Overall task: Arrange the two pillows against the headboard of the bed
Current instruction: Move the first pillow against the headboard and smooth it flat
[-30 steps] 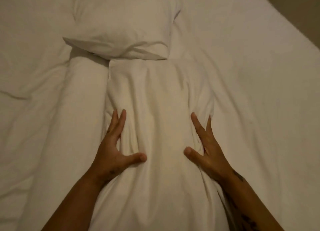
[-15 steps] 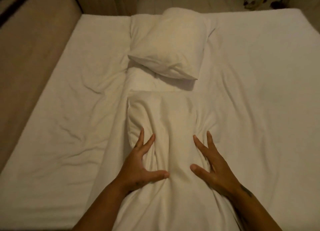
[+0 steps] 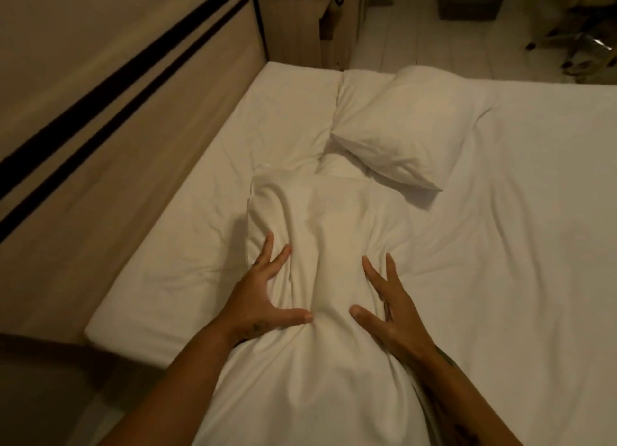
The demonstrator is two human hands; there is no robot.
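Observation:
Both my hands squeeze a white pillow (image 3: 320, 232) between them; its near end runs down out of view. My left hand (image 3: 257, 295) presses its left side and my right hand (image 3: 390, 308) its right side, fingers spread and thumbs pointing inward. The pillow's far end points toward the middle of the bed. A second white pillow (image 3: 407, 135) lies flat on the bed beyond it, near the far edge, apart from both hands. The wooden headboard (image 3: 100, 111) with two black stripes runs along the bed's left side.
The white sheet (image 3: 517, 228) covers the mattress, with wrinkles on the left strip (image 3: 207, 238) beside the headboard. A rolled white cover (image 3: 354, 95) lies under the far pillow. A wooden bedside unit (image 3: 300, 18) stands at the far left corner. Chair legs (image 3: 574, 45) stand on the floor beyond.
The view has swung left, bringing the headboard and the floor into sight. My hands keep the same grip on the near pillow, which now sits closer to the headboard side.

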